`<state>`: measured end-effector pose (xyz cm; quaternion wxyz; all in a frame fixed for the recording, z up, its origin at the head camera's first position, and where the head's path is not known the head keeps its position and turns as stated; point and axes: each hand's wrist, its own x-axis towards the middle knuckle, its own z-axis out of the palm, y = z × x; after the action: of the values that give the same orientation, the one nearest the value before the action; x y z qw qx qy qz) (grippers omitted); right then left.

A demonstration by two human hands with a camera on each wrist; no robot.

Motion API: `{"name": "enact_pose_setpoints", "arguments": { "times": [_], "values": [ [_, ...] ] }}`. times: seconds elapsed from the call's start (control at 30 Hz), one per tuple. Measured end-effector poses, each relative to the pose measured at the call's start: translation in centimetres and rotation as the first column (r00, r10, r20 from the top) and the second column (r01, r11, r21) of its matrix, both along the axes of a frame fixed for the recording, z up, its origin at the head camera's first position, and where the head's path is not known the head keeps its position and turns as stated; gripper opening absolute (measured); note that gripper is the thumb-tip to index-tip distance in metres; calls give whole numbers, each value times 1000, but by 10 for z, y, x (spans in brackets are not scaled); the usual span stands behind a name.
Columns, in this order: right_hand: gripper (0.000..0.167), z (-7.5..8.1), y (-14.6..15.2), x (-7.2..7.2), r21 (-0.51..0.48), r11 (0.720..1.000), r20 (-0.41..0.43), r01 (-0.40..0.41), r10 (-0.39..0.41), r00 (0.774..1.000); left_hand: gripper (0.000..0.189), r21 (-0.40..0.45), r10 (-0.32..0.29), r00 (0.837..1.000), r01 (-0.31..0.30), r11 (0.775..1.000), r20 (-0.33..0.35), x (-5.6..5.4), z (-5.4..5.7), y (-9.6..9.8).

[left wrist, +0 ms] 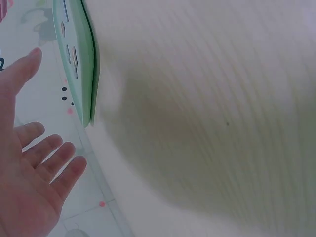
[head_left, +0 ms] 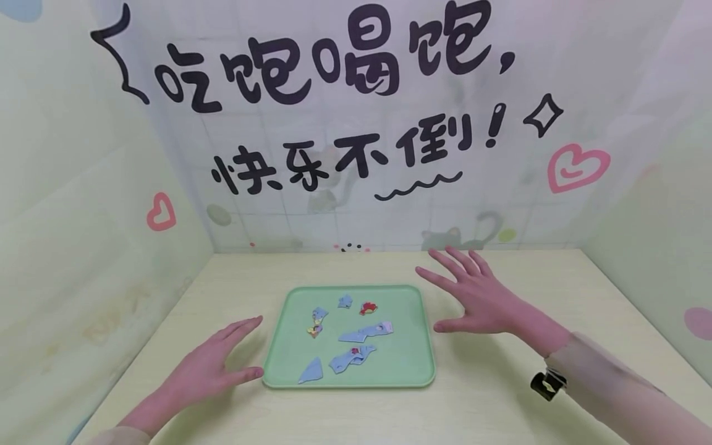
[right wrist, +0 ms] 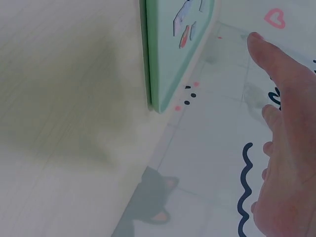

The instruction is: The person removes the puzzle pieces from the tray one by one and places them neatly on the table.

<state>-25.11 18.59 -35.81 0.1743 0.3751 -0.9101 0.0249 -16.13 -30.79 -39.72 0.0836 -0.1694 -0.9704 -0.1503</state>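
Observation:
A light green tray [head_left: 402,368] lies on the table and carries several flat, irregular pieces, mostly blue. Among them are a plain blue triangle [head_left: 312,370], a long blue piece with a red patch [head_left: 350,359], a pale-ended strip [head_left: 367,332], a blue-and-yellow piece [head_left: 317,322], a small blue one [head_left: 345,301] and a red-and-yellow one [head_left: 368,308]. Beside the tray's left edge, my left hand [head_left: 203,369] hovers with fingers spread, holding nothing. Off the right edge my right hand [head_left: 479,298] is likewise spread, empty, its thumb near the rim.
The pale wooden table [head_left: 356,417] meets a printed backdrop [head_left: 356,222] with large black characters just behind the tray. Similar panels stand at left [head_left: 83,278] and right [head_left: 651,259]. A black device [head_left: 547,384] is strapped at my right wrist.

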Motion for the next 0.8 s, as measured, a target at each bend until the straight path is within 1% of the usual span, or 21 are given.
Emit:
{"name": "enact_pose_setpoints", "arguments": {
  "times": [0.07, 0.13, 0.23, 0.3, 0.4, 0.5, 0.63, 0.8],
  "values": [
    [96, 0, -4, -1, 6, 1000, 6, -8, 8, 1000, 87, 37, -11, 1000, 10, 999, 18, 0, -2, 2],
    [96, 0, -8, -3, 12, 1000, 11, -17, 17, 1000, 86, 92, -26, 998, 21, 996, 49, -1, -3, 4],
    [97, 1, -14, -6, 12, 999, 21, -32, 32, 999, 85, 175, -63, 993, 45, 983, 99, -3, -6, 6],
    [96, 2, -19, -9, 9, 999, 29, -45, 44, 999, 85, 228, -80, 988, 48, 972, 130, -3, -8, 8],
    [96, 4, -27, -14, 2, 998, 50, -57, 57, 997, 85, 269, -99, 982, 53, 962, 160, -4, -11, 10],
    [96, 6, -35, -18, -7, 998, 79, -68, 68, 995, 83, 298, -104, 976, 43, 954, 193, -3, -15, 12],
    [95, 8, -45, -22, -10, 997, 143, -75, 76, 987, 81, 326, -101, 969, 22, 945, 227, -3, -20, 14],
    [91, 7, -58, -31, -8, 996, 231, -87, 87, 969, 81, 375, -69, 959, -41, 926, 274, -1, -20, 17]
  ]
}}
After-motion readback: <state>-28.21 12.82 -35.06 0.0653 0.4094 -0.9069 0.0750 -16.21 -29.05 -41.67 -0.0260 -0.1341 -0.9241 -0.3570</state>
